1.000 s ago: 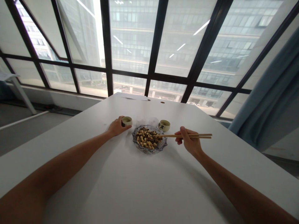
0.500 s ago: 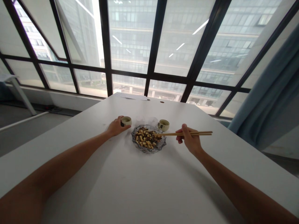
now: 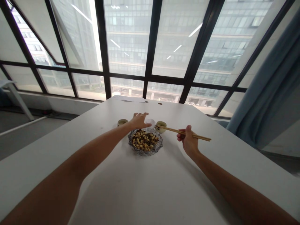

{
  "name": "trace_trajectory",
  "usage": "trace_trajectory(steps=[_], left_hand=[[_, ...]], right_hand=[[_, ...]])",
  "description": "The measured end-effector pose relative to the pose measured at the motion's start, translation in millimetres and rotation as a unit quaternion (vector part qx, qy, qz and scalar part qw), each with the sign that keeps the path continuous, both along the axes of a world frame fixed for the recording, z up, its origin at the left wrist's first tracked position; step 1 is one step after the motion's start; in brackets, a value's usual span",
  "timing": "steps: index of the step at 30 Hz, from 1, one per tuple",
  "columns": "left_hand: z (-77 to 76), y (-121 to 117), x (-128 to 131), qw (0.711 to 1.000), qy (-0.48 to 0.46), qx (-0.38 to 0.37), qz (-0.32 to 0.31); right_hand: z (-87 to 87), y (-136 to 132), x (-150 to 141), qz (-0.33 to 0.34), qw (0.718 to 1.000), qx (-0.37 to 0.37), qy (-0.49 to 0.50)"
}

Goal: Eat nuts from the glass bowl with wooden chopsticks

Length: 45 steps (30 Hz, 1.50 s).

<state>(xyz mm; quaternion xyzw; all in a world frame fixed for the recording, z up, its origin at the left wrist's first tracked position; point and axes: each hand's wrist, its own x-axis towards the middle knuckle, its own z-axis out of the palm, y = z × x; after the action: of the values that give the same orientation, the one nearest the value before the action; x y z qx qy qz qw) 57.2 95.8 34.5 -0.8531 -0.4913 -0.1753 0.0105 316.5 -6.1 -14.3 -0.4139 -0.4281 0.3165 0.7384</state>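
Note:
My left hand (image 3: 140,120) is open, fingers spread, above the table behind the glass bowl (image 3: 157,150). Peanuts and dark seeds (image 3: 144,140) fill the bowl. A clear item (image 3: 150,122), too faint to name, shows beside my left thumb. Left of that hand stands a small pale cup (image 3: 122,122), partly covered by my wrist. Another pale cup (image 3: 161,126) with dark writing sits at the bowl's back right. My right hand (image 3: 188,140) is shut on a pair of chopsticks (image 3: 174,130), whose tips are at the right cup's near left side.
The white table (image 3: 145,184) reaches toward large windows with dark frames. White paper (image 3: 128,98) and a small brown disc (image 3: 160,103) lie at its far end. A blue curtain (image 3: 264,93) hangs on the right.
My left hand has let go of the left cup and moved right, behind the bowl. The chopstick tips have lifted from the peanuts and seeds to the right cup.

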Motion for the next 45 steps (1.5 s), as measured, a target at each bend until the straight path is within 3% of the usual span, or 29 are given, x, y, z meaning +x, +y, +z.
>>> trace_trajectory(steps=[3,6,12,19,26,30,36,40,45], left_hand=[[-1.3,12.0,17.7,0.999,0.007,-0.053,0.008],[-2.4,18.9,18.2,0.998,-0.018,-0.063,-0.01],[-4.9,13.7,-0.4,0.979,0.0,0.141,-0.148],[-10.6,9.6,-5.3,0.971,-0.005,0.163,-0.176],[-9.0,10.1,-0.8,0.977,-0.025,0.149,-0.149],[-9.9,14.9,-1.3,0.99,-0.015,0.1,-0.1],[-11.9,24.6,-3.5,0.999,0.007,0.013,-0.037],[-10.3,20.2,-14.2,1.0,0.011,0.001,-0.029],[-17.3,0.9,-60.8,0.993,-0.067,0.094,-0.011]], right_hand=[[0.0,0.8,1.3,-0.011,1.0,0.006,-0.006],[0.5,1.3,1.6,-0.013,1.0,0.004,-0.006],[8.9,-8.1,-4.7,-0.039,0.997,0.032,-0.056],[26.1,-15.1,-20.7,-0.046,0.976,0.1,-0.19],[38.1,17.9,-31.8,0.022,0.939,0.093,-0.332],[60.6,4.1,-31.7,-0.003,0.959,0.087,-0.268],[92.0,-25.6,-28.1,0.049,0.962,0.013,-0.268],[90.2,-28.0,-33.6,0.14,0.939,-0.065,-0.309],[67.8,-23.0,-52.3,0.248,0.917,-0.102,-0.294]])
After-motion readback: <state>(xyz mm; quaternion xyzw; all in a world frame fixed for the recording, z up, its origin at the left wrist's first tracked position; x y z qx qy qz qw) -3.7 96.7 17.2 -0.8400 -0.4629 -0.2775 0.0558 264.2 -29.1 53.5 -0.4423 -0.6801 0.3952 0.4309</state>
